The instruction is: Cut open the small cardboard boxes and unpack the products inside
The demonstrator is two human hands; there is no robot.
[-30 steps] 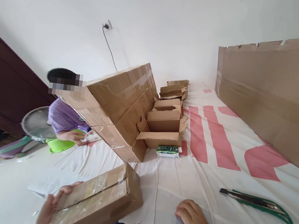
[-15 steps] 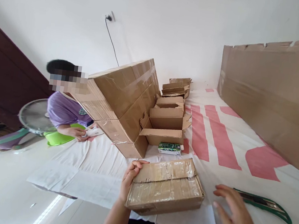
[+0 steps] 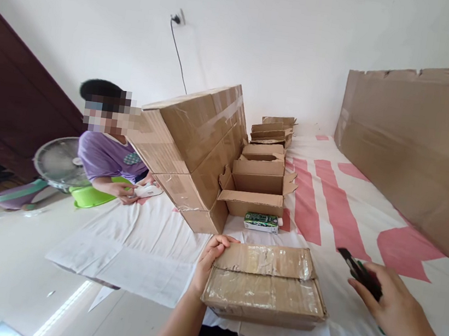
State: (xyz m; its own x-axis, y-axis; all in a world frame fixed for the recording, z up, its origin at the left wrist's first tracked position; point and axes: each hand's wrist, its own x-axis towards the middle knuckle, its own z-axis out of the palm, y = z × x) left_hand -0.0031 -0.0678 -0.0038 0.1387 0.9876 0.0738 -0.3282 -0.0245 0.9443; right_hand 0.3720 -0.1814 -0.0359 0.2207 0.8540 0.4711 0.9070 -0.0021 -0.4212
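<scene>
- The flat brown taped cardboard box [image 3: 267,283] lay on the white red-patterned sheet [image 3: 324,225], its long axis running left to right.
- The left hand [image 3: 208,259] gripped its left end, fingers curled over the edge.
- The right hand [image 3: 390,305] closed around a black-and-green utility knife [image 3: 357,272], tip pointing up-left, just right of the box.

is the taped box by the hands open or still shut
Shut. The taped box has its top flaps flat and covered in tape; the left hand grips its edge, the right hand holds a cutter.
</scene>
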